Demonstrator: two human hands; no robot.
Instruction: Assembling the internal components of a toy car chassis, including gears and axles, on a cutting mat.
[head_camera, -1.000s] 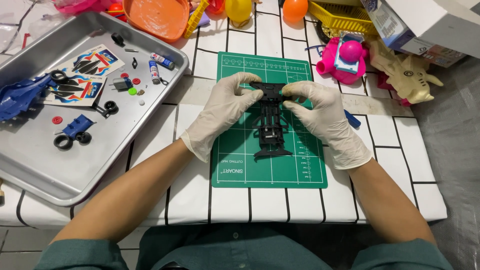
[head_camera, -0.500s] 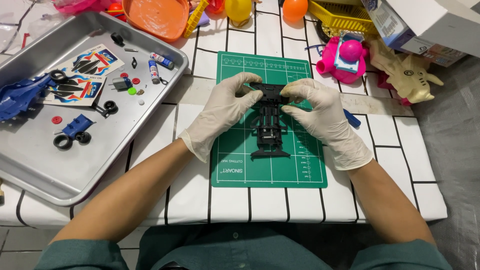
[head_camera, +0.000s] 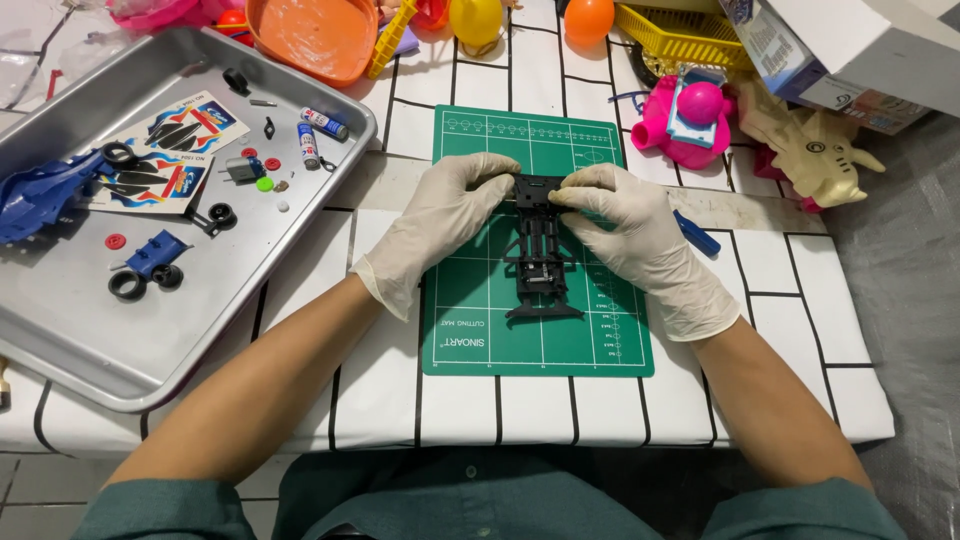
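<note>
Both gloved hands meet at the far end of a black toy-car chassis (head_camera: 540, 255): the left hand (head_camera: 440, 215) and the right hand (head_camera: 630, 235) each pinch that end between thumb and fingertips, while the near end rests on the green cutting mat (head_camera: 480, 330) on the tiled bench (head_camera: 390, 390). The chassis is bare, with no wheels or body shell fitted. By this showing assembly stands at an early stage: in the metal tray (head_camera: 100, 360) to the left lie loose black tyres (head_camera: 128, 285), blue body pieces (head_camera: 40, 190), sticker sheets (head_camera: 185, 125), small batteries (head_camera: 318, 130) and red and green small parts. Toys crowd the far edge of the bench.
</note>
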